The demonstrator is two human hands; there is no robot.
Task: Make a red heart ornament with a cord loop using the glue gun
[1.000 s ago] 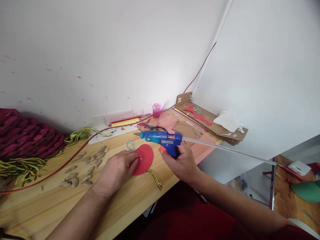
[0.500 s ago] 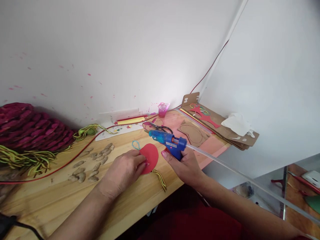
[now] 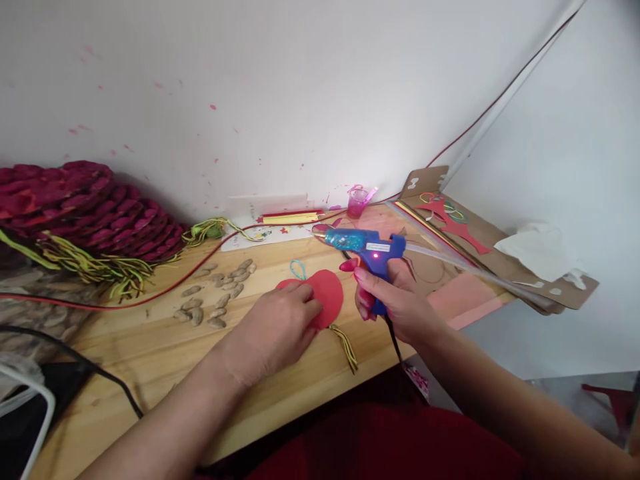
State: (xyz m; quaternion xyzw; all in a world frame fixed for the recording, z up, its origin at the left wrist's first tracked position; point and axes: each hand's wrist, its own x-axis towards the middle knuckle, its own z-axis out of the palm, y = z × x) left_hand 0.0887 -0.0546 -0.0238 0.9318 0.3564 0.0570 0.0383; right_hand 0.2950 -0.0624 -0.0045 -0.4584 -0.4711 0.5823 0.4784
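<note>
My left hand rests on a red cutout with its fingers curled at the cutout's left part; the fingertips are partly hidden. A blue string loop sticks out at the cutout's top, and a yellow-green and dark tassel lies at its lower edge. My right hand is closed round the handle of a blue glue gun. The gun's nozzle points left, above the table, and its red light is lit. A long clear glue stick extends from the gun's back.
Several peanuts lie left of my left hand. Pink-painted stacked pieces with yellow-green tassels stand at the back left. A red cable crosses the table. At the back are a pink cup and cardboard with white tissue.
The view has shifted, so the table items appear farther right. The glue gun is now more level and its nozzle is farther from the cutout. My left hand remains at the cutout, its fingers more curled.
</note>
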